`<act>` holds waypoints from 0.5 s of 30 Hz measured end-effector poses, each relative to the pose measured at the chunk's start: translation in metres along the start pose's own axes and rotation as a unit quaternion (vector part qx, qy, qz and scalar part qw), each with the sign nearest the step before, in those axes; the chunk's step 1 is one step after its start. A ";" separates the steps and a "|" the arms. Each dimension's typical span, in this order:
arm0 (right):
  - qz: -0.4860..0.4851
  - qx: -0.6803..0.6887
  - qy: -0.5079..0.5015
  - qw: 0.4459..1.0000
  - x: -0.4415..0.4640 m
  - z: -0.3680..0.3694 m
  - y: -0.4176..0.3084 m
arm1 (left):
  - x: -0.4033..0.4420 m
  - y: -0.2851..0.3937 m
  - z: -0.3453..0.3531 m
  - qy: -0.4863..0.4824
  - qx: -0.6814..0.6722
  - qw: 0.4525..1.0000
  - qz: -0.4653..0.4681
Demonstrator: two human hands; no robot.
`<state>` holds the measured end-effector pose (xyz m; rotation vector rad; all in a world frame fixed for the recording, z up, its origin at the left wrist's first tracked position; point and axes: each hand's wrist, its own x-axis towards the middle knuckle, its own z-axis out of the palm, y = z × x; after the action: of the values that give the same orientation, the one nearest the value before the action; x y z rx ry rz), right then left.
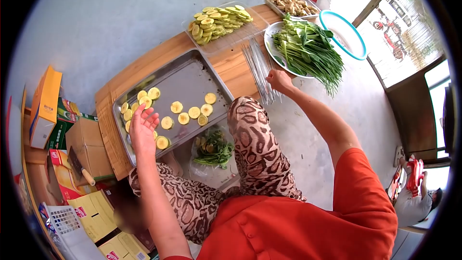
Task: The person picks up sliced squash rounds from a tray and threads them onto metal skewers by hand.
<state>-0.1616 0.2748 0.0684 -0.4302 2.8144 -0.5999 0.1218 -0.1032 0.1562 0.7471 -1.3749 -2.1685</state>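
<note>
Skewers (256, 67) overhang the near edge of the bench (234, 70); the right hand (280, 81), fingers curled, grip unclear, could knock them off; the left hand (143, 127), fingers loosely spread, is near slices (194, 112) in the tray (192, 79)

Bright daylight enters through the window (397, 24) at upper right, where part of the view washes out to white. The pale wall (120, 14) is softly lit; the floor (298, 139) looks shadier under the worktop (233, 72). Strong fisheye distortion bows straight edges, black fills the corners, and the far-left rim is blurred.
</note>
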 end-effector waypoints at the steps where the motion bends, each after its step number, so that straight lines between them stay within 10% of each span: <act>1: -0.010 -0.048 -0.001 0.999 -0.001 0.006 0.004 | 0.001 -0.002 0.001 -0.002 0.003 1.000 -0.001; 15: 0.040 -0.098 0.055 0.993 0.014 0.036 -0.002 | 0.002 -0.007 0.013 0.017 0.043 0.999 -0.016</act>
<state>-0.1645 0.2556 0.0352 -0.3256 2.9921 -0.3407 0.1109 -0.0931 0.1542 0.8389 -1.4552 -2.1216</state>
